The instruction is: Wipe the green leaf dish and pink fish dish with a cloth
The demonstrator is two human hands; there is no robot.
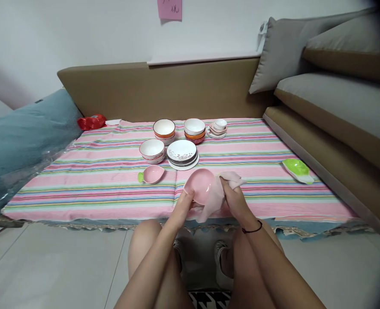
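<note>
My left hand [182, 207] grips the lower edge of a pink bowl [199, 184], tilted so its inside faces me. My right hand [233, 198] is closed on a pale pink cloth [218, 195] pressed against the bowl's right side. Both hands hover over the near edge of the striped pink cloth covering [106, 184]. A pink leaf-shaped dish [152, 174] lies to the left of the bowl.
Behind are a stack of plates [182, 154], a white bowl [152, 150], two stacks of bowls [164, 130] [194, 130] and a pile of small saucers [218, 128]. A green dish [297, 170] lies at right. Grey cushions [331, 68] are right, a teal pillow [19, 137] left.
</note>
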